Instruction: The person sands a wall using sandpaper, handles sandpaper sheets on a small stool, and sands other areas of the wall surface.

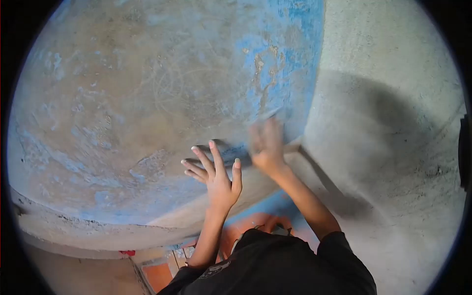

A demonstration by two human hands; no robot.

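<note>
My left hand (216, 179) is held over the near edge of a broad surface (147, 98) with worn, patchy blue paint. Its fingers are spread and hold nothing. Whether the fingertips touch the surface cannot be made out. To its right, my right hand (268, 145) is smeared by motion close to the surface's right-hand corner. A thin dark sliver shows just past its fingertips; I cannot tell if it is a held thing or a shadow.
A pale rough wall (388, 64) borders the surface on the right and carries large shadows. Orange tiled floor (157, 276) shows below the near edge, with a small red thing (127, 253) to the left. Bare, peeled patches mark the blue paint.
</note>
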